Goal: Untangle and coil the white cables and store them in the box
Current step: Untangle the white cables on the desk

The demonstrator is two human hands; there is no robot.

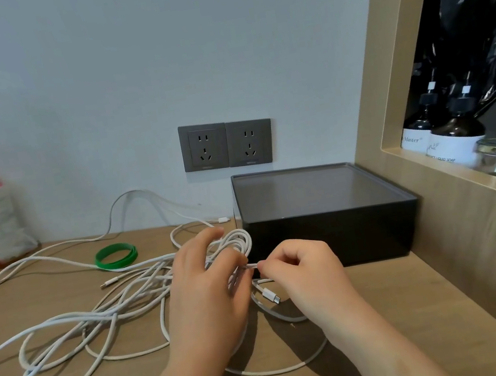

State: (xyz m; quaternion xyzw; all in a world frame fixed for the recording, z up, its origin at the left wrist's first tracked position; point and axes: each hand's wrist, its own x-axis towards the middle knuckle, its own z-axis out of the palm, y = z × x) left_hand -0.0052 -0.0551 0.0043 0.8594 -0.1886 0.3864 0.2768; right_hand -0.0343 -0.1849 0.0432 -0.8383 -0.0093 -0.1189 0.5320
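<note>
Head view: your left hand (206,292) curls its fingers round a small coil of the white cables (247,239); your right hand (305,271) pinches one strand beside them. The rest sprawls over the desk (405,309) left of your fingers, and the black box (329,240) stands just behind them.

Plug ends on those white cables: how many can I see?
3 plug ends: one left of the left hand, one by the box's far left corner, one beside the right hand. Others may hide in the tangle.

Head camera looks forward and down from close above the desk (389,311); facing the wall (122,61).
</note>
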